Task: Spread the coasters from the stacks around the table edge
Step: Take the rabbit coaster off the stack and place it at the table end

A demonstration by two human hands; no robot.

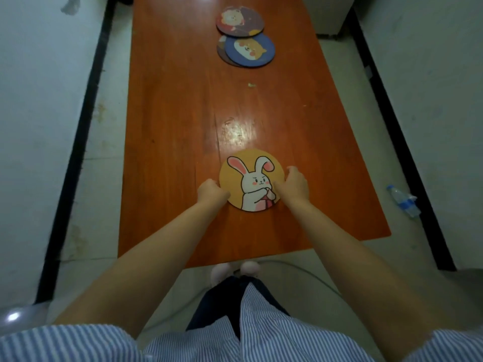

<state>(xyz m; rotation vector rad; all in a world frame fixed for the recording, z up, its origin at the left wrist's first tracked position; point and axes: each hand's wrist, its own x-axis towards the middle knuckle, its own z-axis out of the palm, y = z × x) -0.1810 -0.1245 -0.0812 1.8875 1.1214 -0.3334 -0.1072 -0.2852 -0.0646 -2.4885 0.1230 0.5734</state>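
We grip the yellow rabbit coaster (251, 178) from both sides near the close end of the orange table (167, 142), our left hand (210, 194) curled shut on its left rim, our right hand (294, 185) clasping its right rim. Two short coaster stacks, one purple-topped (240, 21), one blue-topped (248, 50), sit touching at the far end.

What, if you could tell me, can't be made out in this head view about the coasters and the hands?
- Far stacks: the blue round dog coaster covers those beneath; count unknown.
- Yellow round rabbit coaster: anything underneath is hidden.
- Left hand and right hand: fingertips curl out of sight, so grip is unclear.
- Orange wooden table: far end cut off by the top edge.
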